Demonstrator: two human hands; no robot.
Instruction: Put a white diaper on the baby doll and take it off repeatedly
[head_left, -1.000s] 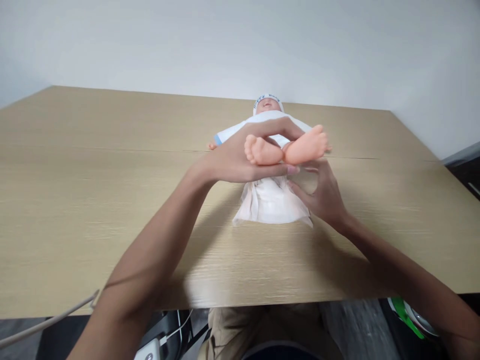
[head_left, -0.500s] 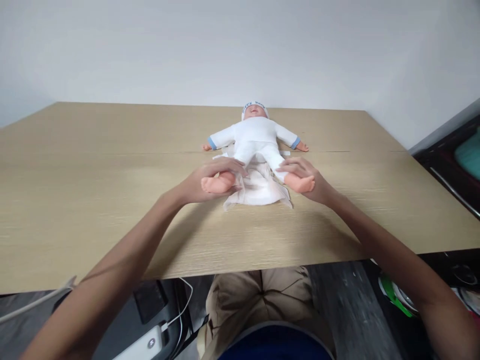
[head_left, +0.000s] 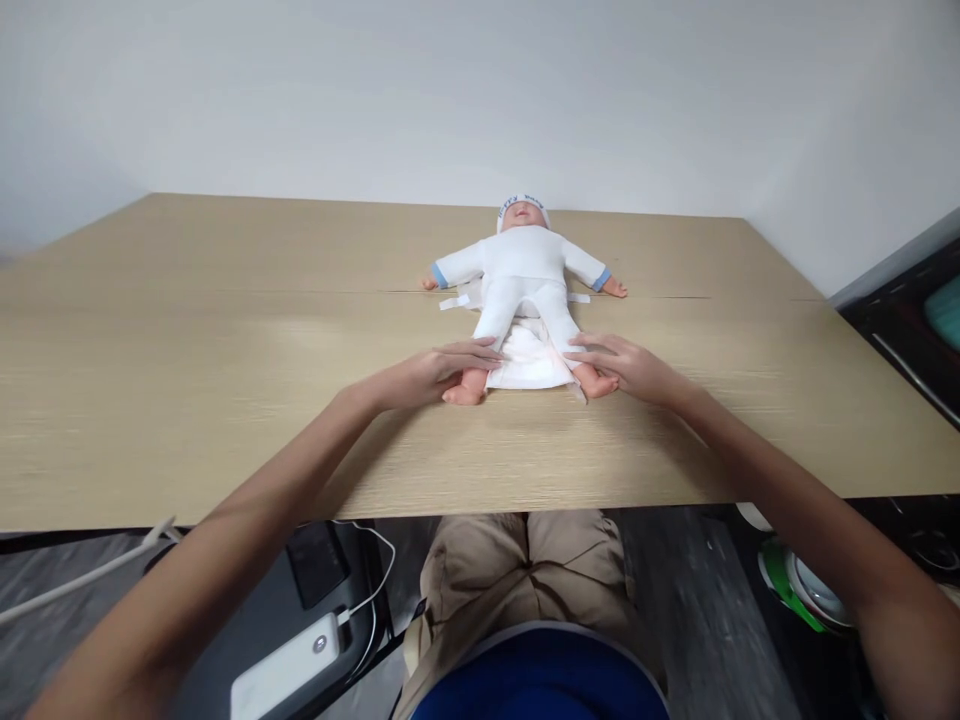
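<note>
A baby doll (head_left: 523, 255) in a white suit with blue cuffs and a lettered white cap lies on its back, arms spread and legs apart. Under its hips and between its legs is an unfolded white diaper (head_left: 531, 368), with a tab showing at each side of the waist. My left hand (head_left: 431, 375) rests its outstretched fingers on the doll's lower leg at the left, just above the bare foot. On the other lower leg lie the fingers of my right hand (head_left: 626, 365), also extended; its thumb is mostly hidden.
The wooden table (head_left: 225, 400) reaches back to a pale wall. Below its front edge at the left, a white power bank (head_left: 285, 665) with a cable lies on a dark surface. A green-and-white round item (head_left: 802, 590) sits low at the right.
The doll's feet have come down, and its legs now lie lower, beside the diaper. My hands have loosened from around the ankles, their fingers straighter. The camera view has shifted slightly.
</note>
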